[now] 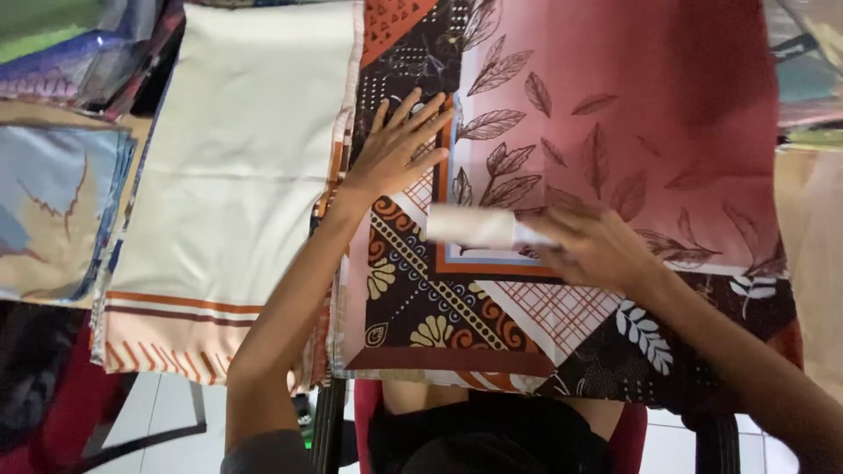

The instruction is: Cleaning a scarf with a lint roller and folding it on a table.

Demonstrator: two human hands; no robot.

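Your left hand point(397, 149) lies flat, fingers spread apart, on a patterned scarf point(562, 114) with dark red ground and leaf prints, filling the centre and upper right of the frame. Your right hand point(597, 250), at centre, has its fingers closed around a blurred white roll point(474, 226) held over the scarf. A cream cloth point(237, 158) lies at left.

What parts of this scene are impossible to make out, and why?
Head view only:
- White roll: motion-blurred, so its kind is unclear; the right hand covers one end.
- Patterned scarf: the top edge cuts it off; the left hand hides the print beneath.
- Cream cloth: the top edge cuts it off.
- Folded fabrics: the left edge cuts them off.
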